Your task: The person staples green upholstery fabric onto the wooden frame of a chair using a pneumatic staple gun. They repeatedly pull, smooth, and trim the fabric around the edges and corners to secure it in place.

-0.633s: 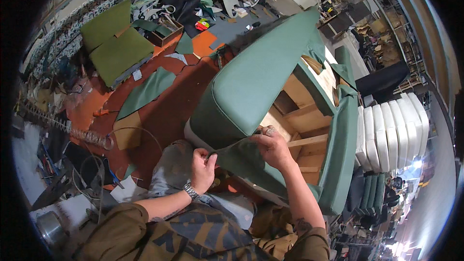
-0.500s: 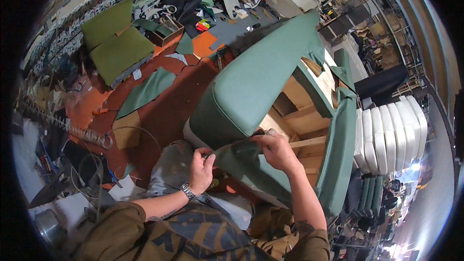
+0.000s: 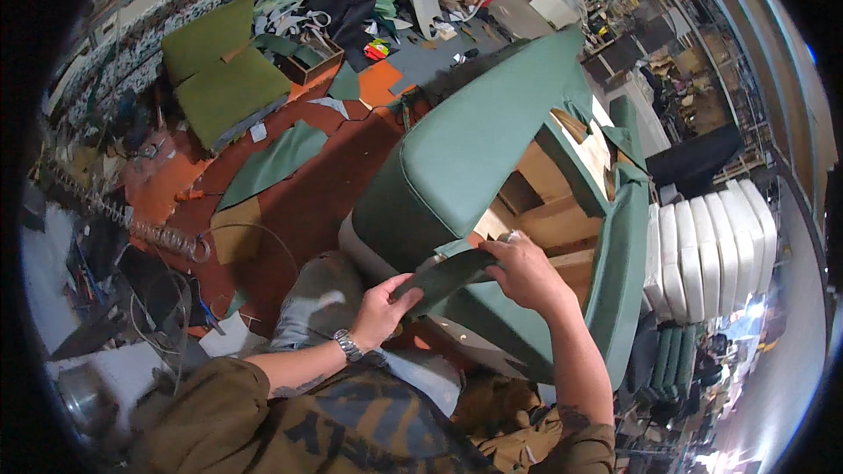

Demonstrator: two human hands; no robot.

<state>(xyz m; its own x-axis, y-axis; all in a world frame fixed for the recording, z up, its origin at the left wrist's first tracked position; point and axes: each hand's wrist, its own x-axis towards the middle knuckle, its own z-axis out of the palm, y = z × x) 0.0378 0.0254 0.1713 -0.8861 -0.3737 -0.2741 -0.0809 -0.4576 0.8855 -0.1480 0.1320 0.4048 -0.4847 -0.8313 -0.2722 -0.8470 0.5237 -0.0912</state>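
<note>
A piece of furniture [image 3: 474, 140] covered in green upholstery leans in front of me, its wooden frame [image 3: 558, 224] bare inside. Between my hands a dark green flap of upholstery material [image 3: 450, 279] is stretched near the lower corner. With thumb and fingers, my left hand [image 3: 385, 310] pinches its left end; that wrist wears a metal watch. My right hand [image 3: 524, 270] is closed on the other end, beside the opening in the frame. Whether the flap joins the cover below cannot be made out.
A coil of spring hose [image 3: 171, 239] lies on the floor at left. Olive green cushions [image 3: 226, 75] and a loose green offcut [image 3: 274, 162] lie further off. Several white padded pieces [image 3: 716, 250] stand stacked at right. A wooden box [image 3: 318, 66] holds scraps.
Both hands have lifted the edge of the green material, and it now spans between them as a raised flap. My left hand has shifted a little right; the whole view has tilted slightly.
</note>
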